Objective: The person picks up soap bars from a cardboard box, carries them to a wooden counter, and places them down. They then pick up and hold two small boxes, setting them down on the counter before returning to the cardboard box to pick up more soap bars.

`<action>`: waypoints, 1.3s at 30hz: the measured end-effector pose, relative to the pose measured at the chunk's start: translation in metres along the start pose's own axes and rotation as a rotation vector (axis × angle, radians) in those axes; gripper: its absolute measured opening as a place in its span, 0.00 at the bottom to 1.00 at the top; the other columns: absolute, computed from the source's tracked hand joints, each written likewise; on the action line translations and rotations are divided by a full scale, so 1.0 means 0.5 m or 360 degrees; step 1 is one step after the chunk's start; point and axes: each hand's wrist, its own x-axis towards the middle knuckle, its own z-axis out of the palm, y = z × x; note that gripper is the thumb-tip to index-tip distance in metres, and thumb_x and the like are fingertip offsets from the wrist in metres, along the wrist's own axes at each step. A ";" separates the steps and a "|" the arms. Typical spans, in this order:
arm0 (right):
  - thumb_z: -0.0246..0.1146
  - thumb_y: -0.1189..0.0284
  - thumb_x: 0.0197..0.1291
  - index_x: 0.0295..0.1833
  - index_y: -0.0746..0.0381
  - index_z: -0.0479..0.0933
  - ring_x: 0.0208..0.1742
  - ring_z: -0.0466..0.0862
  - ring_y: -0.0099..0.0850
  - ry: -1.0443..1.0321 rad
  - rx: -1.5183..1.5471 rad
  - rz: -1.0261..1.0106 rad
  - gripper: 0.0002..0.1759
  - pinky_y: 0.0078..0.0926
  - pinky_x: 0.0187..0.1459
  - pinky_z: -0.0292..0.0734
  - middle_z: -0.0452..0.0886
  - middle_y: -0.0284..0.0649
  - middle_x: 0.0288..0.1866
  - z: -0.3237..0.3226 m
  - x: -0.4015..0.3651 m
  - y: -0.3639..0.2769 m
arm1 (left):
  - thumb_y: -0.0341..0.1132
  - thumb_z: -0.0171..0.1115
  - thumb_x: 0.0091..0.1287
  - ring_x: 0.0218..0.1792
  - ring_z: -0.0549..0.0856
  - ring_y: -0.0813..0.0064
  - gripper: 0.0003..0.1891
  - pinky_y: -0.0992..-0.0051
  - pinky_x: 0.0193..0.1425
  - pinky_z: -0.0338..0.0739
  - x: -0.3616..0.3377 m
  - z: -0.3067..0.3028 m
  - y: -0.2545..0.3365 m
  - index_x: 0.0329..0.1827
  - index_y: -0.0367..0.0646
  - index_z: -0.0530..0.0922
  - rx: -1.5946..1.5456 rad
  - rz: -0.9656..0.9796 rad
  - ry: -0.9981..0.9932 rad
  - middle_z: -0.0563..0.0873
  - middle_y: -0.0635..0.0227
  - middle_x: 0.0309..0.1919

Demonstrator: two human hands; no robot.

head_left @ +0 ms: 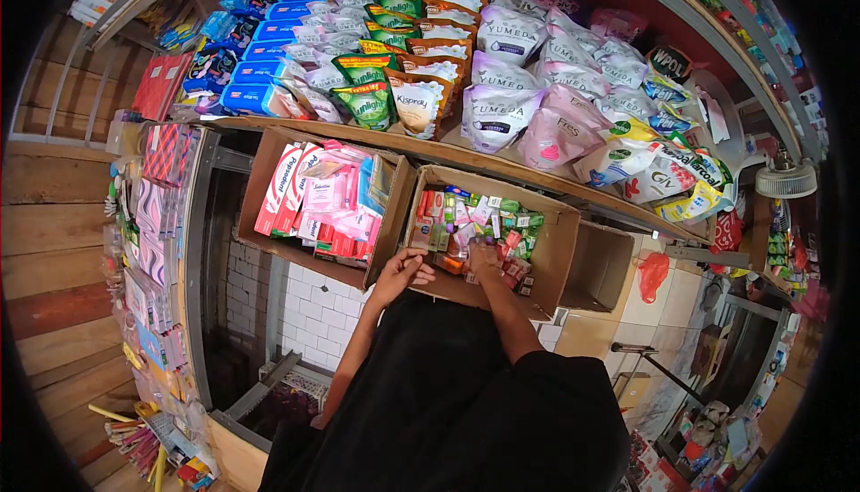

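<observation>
The left hand (401, 270) curls closed over the cardboard box (557, 250) rim. The right hand (484, 259) rests among small packets (506, 223); its grasp cannot be made out.

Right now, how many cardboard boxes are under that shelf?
3. The left box holds toothpaste packs; the middle box, where the left hand and right hand reach, holds small packets; the right box sits beside it. More may be hidden.

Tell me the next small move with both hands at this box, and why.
Probably close the right hand on one of the small packets beneath it: it lies inside the cardboard box among them, while the left hand rests on the box's near edge.
</observation>
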 end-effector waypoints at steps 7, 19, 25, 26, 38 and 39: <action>0.64 0.75 0.53 0.66 0.64 0.67 0.55 0.83 0.50 0.0062 0.0314 0.0170 0.32 0.45 0.52 0.81 0.80 0.59 0.54 -0.072 -0.045 0.010 | 0.39 0.53 0.77 0.46 0.87 0.73 0.16 0.76 0.51 0.80 0.008 0.004 -0.007 0.63 0.42 0.71 0.0184 -0.0095 -0.0029 0.85 0.63 0.47; 0.71 0.72 0.53 0.60 0.62 0.72 0.49 0.83 0.28 -0.0366 0.2529 0.0251 0.28 0.26 0.48 0.80 0.81 0.37 0.51 -0.200 -0.162 -0.014 | 0.48 0.59 0.74 0.61 0.78 0.73 0.30 0.70 0.64 0.72 0.056 0.022 -0.029 0.73 0.46 0.62 0.0318 -0.0323 0.0063 0.76 0.65 0.61; 0.68 0.67 0.62 0.54 0.59 0.75 0.50 0.83 0.25 -0.0602 0.2647 -0.0136 0.17 0.26 0.50 0.77 0.82 0.34 0.51 -0.252 -0.182 -0.063 | 0.42 0.63 0.72 0.62 0.77 0.73 0.29 0.67 0.62 0.77 0.070 0.049 0.005 0.72 0.46 0.62 0.0069 -0.0245 0.0138 0.78 0.67 0.60; 0.66 0.66 0.64 0.54 0.59 0.75 0.50 0.83 0.26 -0.0637 0.2758 -0.0122 0.16 0.26 0.49 0.77 0.82 0.34 0.51 -0.246 -0.172 -0.063 | 0.39 0.64 0.71 0.60 0.79 0.74 0.29 0.68 0.59 0.78 0.077 0.045 -0.008 0.71 0.46 0.63 0.0074 -0.0171 0.0151 0.79 0.67 0.59; 0.62 0.58 0.63 0.62 0.66 0.74 0.50 0.84 0.47 0.0009 0.1229 -0.0323 0.28 0.35 0.48 0.81 0.84 0.48 0.53 0.118 0.107 -0.085 | 0.27 0.62 0.70 0.45 0.83 0.82 0.23 0.80 0.46 0.79 0.071 0.020 0.019 0.67 0.40 0.69 0.0110 0.0208 0.0110 0.84 0.70 0.48; 0.61 0.59 0.64 0.61 0.66 0.75 0.50 0.84 0.46 0.0165 0.1313 -0.0278 0.27 0.37 0.48 0.82 0.84 0.48 0.53 0.246 0.174 -0.089 | 0.28 0.62 0.70 0.47 0.83 0.82 0.24 0.80 0.48 0.79 0.076 0.012 0.006 0.69 0.41 0.68 0.0101 0.0220 0.0088 0.84 0.70 0.49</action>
